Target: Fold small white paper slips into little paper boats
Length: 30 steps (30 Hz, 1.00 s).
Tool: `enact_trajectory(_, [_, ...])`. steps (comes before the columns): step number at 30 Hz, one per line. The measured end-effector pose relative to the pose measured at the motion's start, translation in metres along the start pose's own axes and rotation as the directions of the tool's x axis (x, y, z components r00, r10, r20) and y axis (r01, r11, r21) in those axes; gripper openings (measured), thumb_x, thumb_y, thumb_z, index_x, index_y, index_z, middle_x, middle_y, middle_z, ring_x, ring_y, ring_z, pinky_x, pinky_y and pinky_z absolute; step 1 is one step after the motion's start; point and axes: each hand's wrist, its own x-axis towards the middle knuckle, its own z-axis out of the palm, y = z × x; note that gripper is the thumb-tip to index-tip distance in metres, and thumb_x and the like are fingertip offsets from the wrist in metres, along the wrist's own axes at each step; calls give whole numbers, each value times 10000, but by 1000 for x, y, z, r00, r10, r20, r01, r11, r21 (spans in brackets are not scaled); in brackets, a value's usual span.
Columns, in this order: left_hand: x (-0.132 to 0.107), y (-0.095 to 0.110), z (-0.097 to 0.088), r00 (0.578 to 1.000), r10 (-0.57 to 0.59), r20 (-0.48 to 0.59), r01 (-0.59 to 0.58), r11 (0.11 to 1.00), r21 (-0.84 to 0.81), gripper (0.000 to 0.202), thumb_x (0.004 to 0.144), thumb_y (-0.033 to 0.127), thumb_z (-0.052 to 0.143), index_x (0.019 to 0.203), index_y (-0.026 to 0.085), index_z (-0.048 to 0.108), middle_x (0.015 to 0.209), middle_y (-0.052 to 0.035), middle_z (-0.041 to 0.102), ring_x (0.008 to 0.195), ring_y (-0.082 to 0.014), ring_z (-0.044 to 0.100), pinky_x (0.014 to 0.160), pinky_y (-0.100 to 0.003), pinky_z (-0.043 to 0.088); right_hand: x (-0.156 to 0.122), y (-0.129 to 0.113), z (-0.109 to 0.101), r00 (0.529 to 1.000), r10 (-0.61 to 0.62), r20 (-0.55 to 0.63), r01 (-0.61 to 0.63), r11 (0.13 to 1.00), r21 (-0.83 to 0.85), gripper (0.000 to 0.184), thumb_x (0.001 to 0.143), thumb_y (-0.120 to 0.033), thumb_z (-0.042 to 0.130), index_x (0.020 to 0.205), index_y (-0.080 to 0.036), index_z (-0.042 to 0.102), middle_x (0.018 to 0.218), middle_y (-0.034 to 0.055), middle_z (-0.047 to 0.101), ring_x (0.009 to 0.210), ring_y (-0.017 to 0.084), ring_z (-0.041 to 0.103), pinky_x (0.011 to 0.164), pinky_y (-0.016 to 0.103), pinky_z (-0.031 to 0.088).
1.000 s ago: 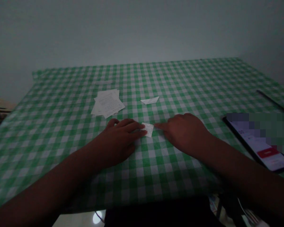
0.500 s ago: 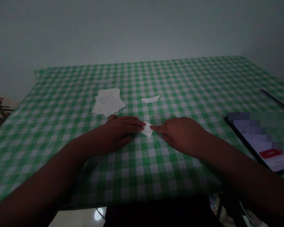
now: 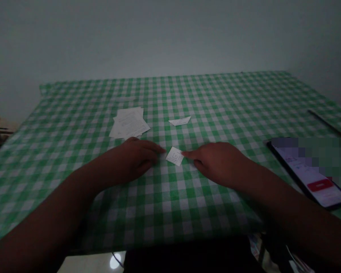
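Observation:
A small folded paper square [image 3: 174, 156] with printed lines lies flat on the checked cloth between my hands, turned like a diamond. My right hand [image 3: 214, 161] touches its right corner with an outstretched index finger, while the other fingers are curled under. To the left of the square, my left hand [image 3: 138, 157] rests low over the cloth, index finger extended and just apart from the paper, nothing held in it. Beyond the hands sits a folded paper boat [image 3: 180, 121]. A loose stack of printed paper sheets [image 3: 130, 123] lies past my left hand.
A green and white checked tablecloth [image 3: 170, 216] covers the table. At the right lies a tablet [image 3: 326, 193] with a lit screen, partly blurred out. Behind it is a dark thin stick-like object [image 3: 326, 123]. A plain wall [image 3: 170, 38] stands behind the table.
My left hand has drawn back leftward off the folded paper square, which now shows whole. My right index finger stays at its right corner. The view has shifted slightly.

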Motion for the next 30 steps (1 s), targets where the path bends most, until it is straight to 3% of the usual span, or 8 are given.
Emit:
enact_trajectory(3, [6,-3,6,996,-27,-84,29,999,17,233,930,182,481,1051,199,680,1185,-52,689,1065,-207,645,939,-367,495,-1,-2,0,1000,-2,-10,2,1000,-14,432,977,-267,391,1362,-333,577,889,54,752,742,233,688,526,284,285])
enact_trajectory(6, [11,-4,18,988,2,-157,7,998,56,318,931,222,523,1236,174,598,1299,-98,617,1170,-244,587,992,-405,474,-1,-2,1,1000,-14,-17,14,1000,3,418,979,-266,388,1335,-323,600,887,52,747,753,234,687,533,290,279])
enact_trajectory(9, [16,-4,27,986,63,-154,-56,997,55,349,938,287,571,1278,206,572,1356,-83,584,1243,-252,540,1048,-438,424,1,-2,3,1000,-12,-26,13,999,40,396,987,-265,373,1275,-303,641,907,51,742,776,229,683,551,296,288])
enact_trajectory(15, [22,-2,34,984,58,-168,-35,990,137,270,943,346,584,1176,215,618,1313,-72,614,1195,-271,561,957,-462,422,9,-1,1,985,49,-165,-26,989,142,266,952,-276,432,927,-194,684,886,50,694,788,192,630,595,296,312])
enact_trajectory(21, [23,-1,35,975,111,-195,-67,973,219,283,972,371,531,1168,189,625,1292,-81,630,1173,-276,567,948,-458,411,12,3,-4,965,133,-225,-75,966,247,265,951,-298,428,830,-179,632,808,28,663,725,153,575,612,295,304])
enact_trajectory(30, [22,1,31,939,148,-311,-144,989,35,232,982,224,440,1071,147,639,1102,-94,686,1030,-223,623,915,-394,477,11,3,-4,962,163,-220,-90,947,307,276,930,-282,401,720,-178,547,711,16,603,646,133,493,584,298,244])
